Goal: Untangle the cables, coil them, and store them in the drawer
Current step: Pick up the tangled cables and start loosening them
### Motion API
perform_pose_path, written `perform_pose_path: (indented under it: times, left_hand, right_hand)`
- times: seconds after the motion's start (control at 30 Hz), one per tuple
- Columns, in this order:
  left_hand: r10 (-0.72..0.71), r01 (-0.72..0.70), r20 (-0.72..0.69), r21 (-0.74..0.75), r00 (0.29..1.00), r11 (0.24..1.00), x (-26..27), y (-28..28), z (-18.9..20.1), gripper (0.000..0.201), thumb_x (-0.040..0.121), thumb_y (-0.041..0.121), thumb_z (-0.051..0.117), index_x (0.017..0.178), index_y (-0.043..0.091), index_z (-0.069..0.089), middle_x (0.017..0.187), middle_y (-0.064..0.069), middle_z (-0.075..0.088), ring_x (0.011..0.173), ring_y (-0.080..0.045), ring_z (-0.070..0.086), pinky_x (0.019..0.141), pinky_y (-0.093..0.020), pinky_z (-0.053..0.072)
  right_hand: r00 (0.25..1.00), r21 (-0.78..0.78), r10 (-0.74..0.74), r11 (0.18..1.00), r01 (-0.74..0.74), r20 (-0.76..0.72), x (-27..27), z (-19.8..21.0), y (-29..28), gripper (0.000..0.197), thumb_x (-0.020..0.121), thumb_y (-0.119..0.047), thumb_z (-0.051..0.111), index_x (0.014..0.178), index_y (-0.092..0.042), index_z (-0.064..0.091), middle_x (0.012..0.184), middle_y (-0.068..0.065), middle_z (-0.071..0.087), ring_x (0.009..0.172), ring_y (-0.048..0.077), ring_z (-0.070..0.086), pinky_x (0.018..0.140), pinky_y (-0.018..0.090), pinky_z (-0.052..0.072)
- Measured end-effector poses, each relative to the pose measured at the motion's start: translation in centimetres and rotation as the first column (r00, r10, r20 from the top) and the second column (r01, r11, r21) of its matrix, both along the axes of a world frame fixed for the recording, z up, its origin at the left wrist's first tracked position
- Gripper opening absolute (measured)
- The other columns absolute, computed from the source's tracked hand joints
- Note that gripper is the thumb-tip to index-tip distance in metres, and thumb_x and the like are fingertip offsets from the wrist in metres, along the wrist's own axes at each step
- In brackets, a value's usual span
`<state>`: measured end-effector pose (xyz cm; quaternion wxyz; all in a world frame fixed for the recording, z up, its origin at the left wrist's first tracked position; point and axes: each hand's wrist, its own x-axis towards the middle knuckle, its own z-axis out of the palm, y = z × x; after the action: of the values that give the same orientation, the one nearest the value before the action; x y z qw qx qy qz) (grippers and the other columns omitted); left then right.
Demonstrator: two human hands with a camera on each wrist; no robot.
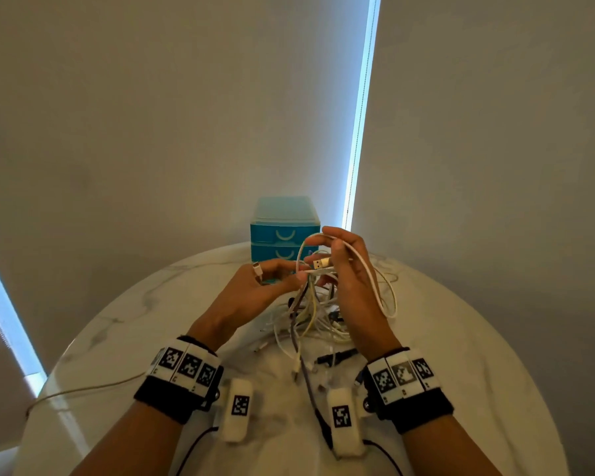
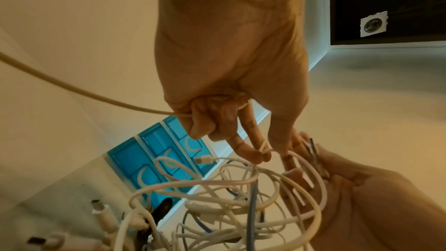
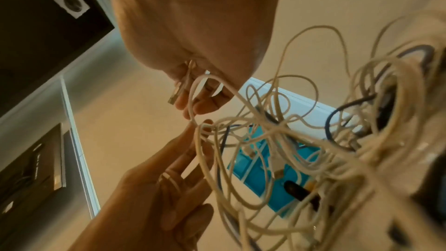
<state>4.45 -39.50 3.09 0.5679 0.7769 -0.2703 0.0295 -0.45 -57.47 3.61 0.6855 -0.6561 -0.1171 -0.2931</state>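
Two hands (image 1: 255, 290) (image 1: 351, 283), one cable tangle (image 1: 310, 314)

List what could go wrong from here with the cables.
The right hand grips a white cable by its USB plug while the cable still runs into the tangle; pulling may tighten knots. The left hand pinches another strand there, so opposing pulls could strain connectors. The lifted tangle might drag loose ends off the table.

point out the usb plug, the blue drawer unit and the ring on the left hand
usb plug (image 1: 321, 263), head view, on its metal end, held in the right hand.
blue drawer unit (image 1: 272, 233), head view, on the top drawer's front.
ring (image 1: 257, 269), head view, on the band on a left-hand finger.
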Motion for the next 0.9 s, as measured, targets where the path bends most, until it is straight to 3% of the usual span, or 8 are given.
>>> perform_pose_path:
  times: [0.07, 0.13, 0.3, 0.4, 0.5, 0.57, 0.7, 0.9]
  left_hand:
    - [0.019, -0.018, 0.016, -0.05, 1.0, 0.999, 0.0, 0.0, -0.2, 0.016, 0.1, 0.038, 0.072, 0.109, 0.029, 0.082, 0.094, 0.018, 0.08, 0.086, 0.01, 0.069, 0.069, -0.001, 0.047]
    - [0.033, -0.031, 0.017, -0.122, 0.999, 0.992, -0.3, 0.2, -0.2, 0.022, 0.103, 0.035, 0.068, 0.105, 0.019, 0.083, 0.087, 0.017, 0.079, 0.071, 0.01, 0.066, 0.061, -0.002, 0.045]
    - [0.051, -0.071, -0.072, -0.308, 0.996, 0.949, 0.6, 2.0, 0.4, 0.029, 0.106, 0.044, 0.062, 0.109, 0.022, 0.081, 0.101, 0.005, 0.078, 0.057, -0.004, 0.043, 0.052, -0.022, 0.034]
    - [0.062, -0.08, -0.119, -0.161, 0.991, 0.984, 0.6, 2.0, 0.6, 0.025, 0.104, 0.043, 0.066, 0.109, 0.023, 0.08, 0.091, 0.011, 0.079, 0.055, -0.001, 0.049, 0.052, -0.019, 0.037]
    - [-0.064, 0.071, -0.152, 0.036, 0.986, 0.997, -0.1, 1.0, 0.1, 0.022, 0.097, 0.034, 0.078, 0.118, 0.027, 0.078, 0.094, 0.011, 0.079, 0.075, 0.01, 0.07, 0.069, -0.007, 0.051]
    - [-0.152, 0.173, -0.161, 0.123, 0.975, 0.977, 0.0, 0.8, -0.4, 0.027, 0.092, 0.034, 0.083, 0.119, 0.031, 0.078, 0.103, 0.006, 0.081, 0.098, -0.001, 0.076, 0.087, -0.013, 0.055]
    - [-0.17, 0.184, -0.083, 0.216, 0.982, 0.959, 0.2, 0.9, -0.6, 0.021, 0.084, 0.032, 0.091, 0.103, 0.027, 0.083, 0.103, 0.005, 0.081, 0.101, -0.007, 0.074, 0.091, -0.02, 0.052]
    - [0.107, -0.107, -0.007, -0.057, 0.994, 0.993, 0.7, 1.0, -0.5, 0.017, 0.086, 0.035, 0.088, 0.1, 0.026, 0.083, 0.099, 0.015, 0.081, 0.097, 0.003, 0.072, 0.088, -0.02, 0.05]
  right_hand:
    - [0.995, -0.044, -0.089, 0.995, 0.088, -0.043, -0.1, -0.6, 0.1, 0.025, 0.109, -0.034, 0.059, 0.133, -0.027, 0.058, 0.115, -0.005, 0.074, 0.096, 0.013, 0.075, 0.077, 0.031, 0.064]
    - [0.988, -0.113, -0.129, 0.987, 0.119, -0.089, -0.2, -1.5, 0.2, 0.041, 0.099, -0.035, 0.077, 0.133, -0.033, 0.054, 0.119, -0.011, 0.07, 0.106, 0.011, 0.073, 0.085, 0.032, 0.064]
    - [0.961, -0.188, -0.27, 0.948, 0.256, -0.056, 0.9, -3.1, -1.3, 0.025, 0.093, -0.011, 0.081, 0.109, -0.025, 0.068, 0.101, -0.007, 0.075, 0.09, 0.001, 0.072, 0.081, 0.026, 0.059]
    - [0.951, -0.08, -0.294, 0.955, 0.287, -0.093, 0.9, -2.8, -1.6, 0.019, 0.092, -0.011, 0.083, 0.106, -0.019, 0.072, 0.099, -0.005, 0.077, 0.086, 0.006, 0.074, 0.082, 0.027, 0.063]
    - [0.97, 0.02, -0.219, 0.975, 0.223, -0.103, 0.5, -2.3, -1.0, 0.022, 0.091, -0.011, 0.084, 0.109, -0.013, 0.072, 0.099, 0.002, 0.077, 0.081, 0.007, 0.075, 0.07, 0.02, 0.06]
    - [0.969, 0.043, -0.225, 0.972, 0.23, -0.1, 0.3, -1.9, -0.7, 0.021, 0.092, -0.014, 0.083, 0.11, -0.014, 0.071, 0.101, 0.002, 0.078, 0.082, 0.007, 0.076, 0.069, 0.017, 0.059]
    - [0.948, 0.063, -0.277, 0.955, 0.289, -0.155, 0.8, -1.9, -1.1, 0.024, 0.092, -0.023, 0.085, 0.11, -0.016, 0.072, 0.107, -0.001, 0.078, 0.093, 0.016, 0.078, 0.083, 0.03, 0.065]
    - [0.918, -0.365, -0.324, 0.846, 0.389, 0.229, 0.4, -2.6, -2.0, 0.012, 0.099, -0.007, 0.072, 0.102, -0.018, 0.074, 0.106, -0.01, 0.072, 0.101, 0.006, 0.068, 0.085, 0.016, 0.053]
